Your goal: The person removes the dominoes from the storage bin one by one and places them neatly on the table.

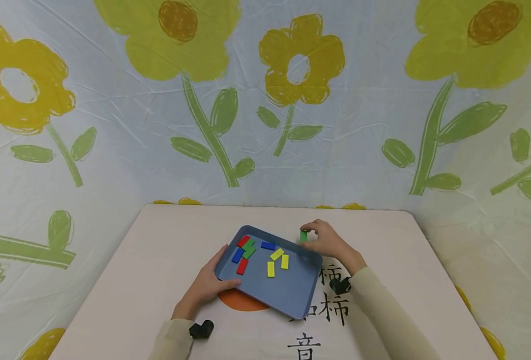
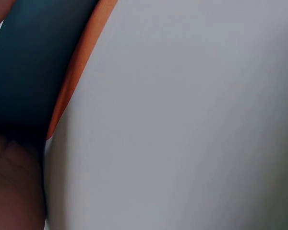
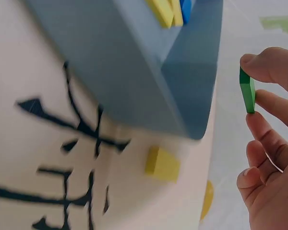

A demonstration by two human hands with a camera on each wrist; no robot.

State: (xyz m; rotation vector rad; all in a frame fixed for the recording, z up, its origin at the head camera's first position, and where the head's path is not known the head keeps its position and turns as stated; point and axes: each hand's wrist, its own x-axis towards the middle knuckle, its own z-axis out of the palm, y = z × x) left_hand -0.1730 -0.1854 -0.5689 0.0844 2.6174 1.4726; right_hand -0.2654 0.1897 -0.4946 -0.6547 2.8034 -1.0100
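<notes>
My left hand (image 1: 208, 280) grips the left side of a blue-grey tray (image 1: 288, 297), thumb over the rim. The tray is raised above the table, and its side fills a corner of the left wrist view. Red (image 1: 242, 266), green (image 1: 249, 251), blue (image 1: 268, 246) and yellow (image 1: 271, 269) flat blocks lie scattered in it. Beyond the tray's far right corner, my right hand (image 1: 330, 243) pinches a green block (image 1: 303, 236) between thumb and fingertips. The right wrist view shows this green block (image 3: 247, 91) held apart from the tray wall.
A yellow block (image 3: 162, 164) sits on the table below the tray in the right wrist view. The pale table (image 1: 157, 240) carries black printed characters (image 1: 303, 345) and an orange printed shape (image 1: 243, 301). A flowered cloth (image 1: 355, 150) hangs behind and at the sides.
</notes>
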